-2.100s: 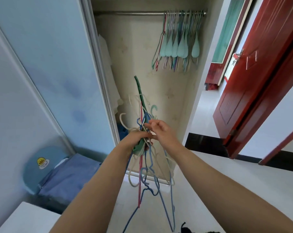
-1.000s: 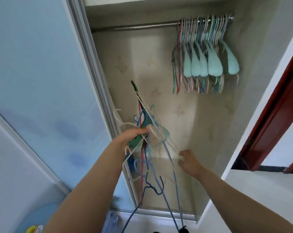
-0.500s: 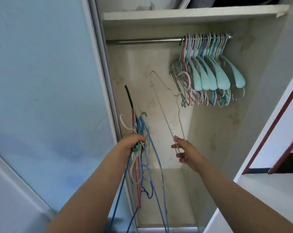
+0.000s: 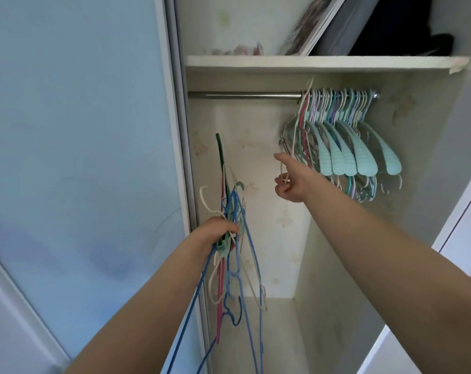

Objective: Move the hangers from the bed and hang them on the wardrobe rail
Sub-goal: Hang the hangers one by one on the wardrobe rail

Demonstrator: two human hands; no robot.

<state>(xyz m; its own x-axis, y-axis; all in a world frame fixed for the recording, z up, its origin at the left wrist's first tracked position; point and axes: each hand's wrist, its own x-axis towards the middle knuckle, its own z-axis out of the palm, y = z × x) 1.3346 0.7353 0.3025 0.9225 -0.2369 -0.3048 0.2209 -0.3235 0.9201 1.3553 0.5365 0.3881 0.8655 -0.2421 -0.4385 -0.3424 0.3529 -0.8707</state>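
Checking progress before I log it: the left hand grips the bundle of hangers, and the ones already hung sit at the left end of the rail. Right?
Not quite. The head view shows the hung hangers bunched at the right end of the rail, not the left. The left hand does grip the bundle.

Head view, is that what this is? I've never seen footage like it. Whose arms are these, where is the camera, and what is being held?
The camera sits on a person's head, looking forward at their own bare arms; there is no machine. The left hand grips a bundle of hangers. The right hand holds a white hanger whose hook is at the rail; whether it is hooked on is unclear. More hung hangers crowd the rail's right end. A shelf runs above.
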